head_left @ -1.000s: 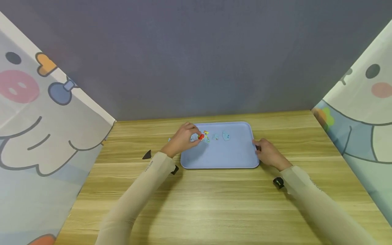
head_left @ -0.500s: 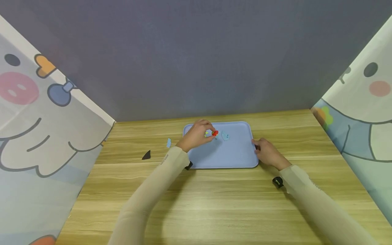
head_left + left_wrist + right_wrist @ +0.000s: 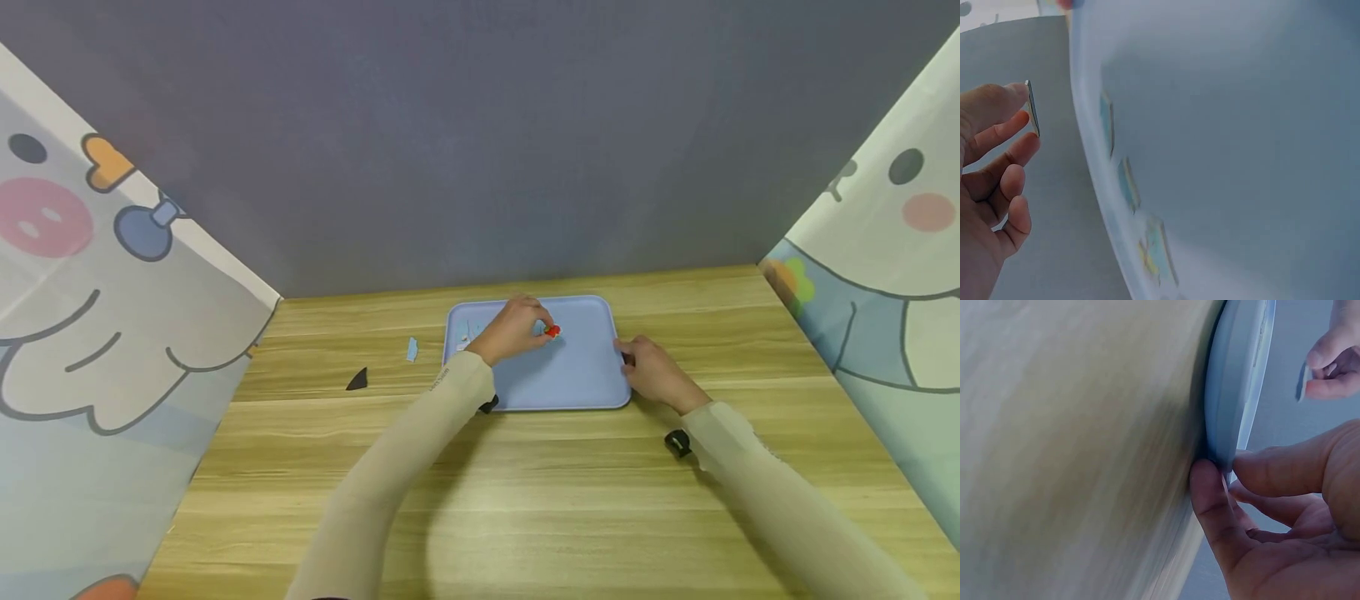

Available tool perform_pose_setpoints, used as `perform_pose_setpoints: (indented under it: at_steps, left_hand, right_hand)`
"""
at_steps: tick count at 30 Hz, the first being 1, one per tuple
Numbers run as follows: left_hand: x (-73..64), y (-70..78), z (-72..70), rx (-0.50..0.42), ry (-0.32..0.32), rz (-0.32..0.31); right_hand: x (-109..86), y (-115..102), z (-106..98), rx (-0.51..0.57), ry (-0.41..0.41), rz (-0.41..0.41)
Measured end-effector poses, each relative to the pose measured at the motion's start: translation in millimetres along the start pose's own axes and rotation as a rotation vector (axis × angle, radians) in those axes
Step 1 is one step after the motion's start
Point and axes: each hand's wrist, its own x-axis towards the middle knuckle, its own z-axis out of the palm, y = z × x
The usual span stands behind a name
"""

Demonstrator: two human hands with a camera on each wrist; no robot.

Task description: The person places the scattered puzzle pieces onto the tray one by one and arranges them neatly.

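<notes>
My left hand (image 3: 517, 329) is over the light blue tray (image 3: 577, 375), a small flat red piece (image 3: 553, 332) pinched between thumb and fingers. Seen edge-on in the left wrist view, that thin piece (image 3: 1033, 107) stands upright in the fingertips, the other fingers loosely bent. My right hand (image 3: 651, 367) holds the tray's right edge; the right wrist view has its thumb and finger on either side of the tray rim (image 3: 1229, 381). Printed light blue pieces (image 3: 462, 342) lie in the tray's left part, partly hidden by the left hand. Several thin pieces (image 3: 1127, 184) show in the left wrist view.
On the wooden table (image 3: 525, 500), left of the tray, lie a light blue piece (image 3: 412, 349) and a black fin-shaped piece (image 3: 357, 380). A grey wall (image 3: 480, 150) rises behind the table, with cartoon-printed sheets (image 3: 67, 333) on both sides.
Holding the red piece, my left hand has moved right across the tray, uncovering pieces at its left and the light blue piece on the table. My right hand has kept its hold on the tray edge.
</notes>
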Motion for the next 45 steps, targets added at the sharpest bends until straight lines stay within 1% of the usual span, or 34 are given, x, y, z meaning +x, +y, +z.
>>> perform_pose_setpoints:
  at_steps: [7,10,14,19,22,25,32,36,38,45]
  left_hand:
    - [17.6,10.0,12.9,0.068,-0.022,0.01]
    - [24.4,12.8,16.9,0.098,-0.04,-0.002]
    - [33.2,16.6,20.3,0.123,-0.038,-0.035]
    - [44.3,18.8,24.5,0.15,-0.034,-0.103]
    - [49.3,18.9,27.2,0.177,-0.048,-0.138]
    - [52.1,18.4,29.3,0.193,-0.071,-0.148]
    - [50.1,18.4,28.1,0.114,-0.123,-0.122]
    - [45.7,14.6,27.4,0.104,-0.123,-0.106]
    - [42.6,11.9,26.3,0.095,-0.115,-0.109]
    - [27.4,8.2,7.5,0.004,-0.101,-0.158]
  right_hand:
    - [0.6,-2,0,-0.008,0.024,-0.015]
    - [1.9,-4,0,-0.013,0.027,-0.02]
    - [3.2,-8,1,-0.005,0.02,-0.016]
    - [2.8,-10,1,0.013,0.018,-0.013]
    - [2.4,-10,0,0.016,0.024,-0.023]
    - [2.0,-10,0,0.01,0.033,-0.024]
    - [0.1,-4,1,0.0,0.025,0.01]
    - [-0.1,-4,2,0.013,0.026,0.02]
    - [-0.3,-6,2,0.025,0.022,0.021]
    - [-1.0,-2,1,0.032,0.005,0.035]
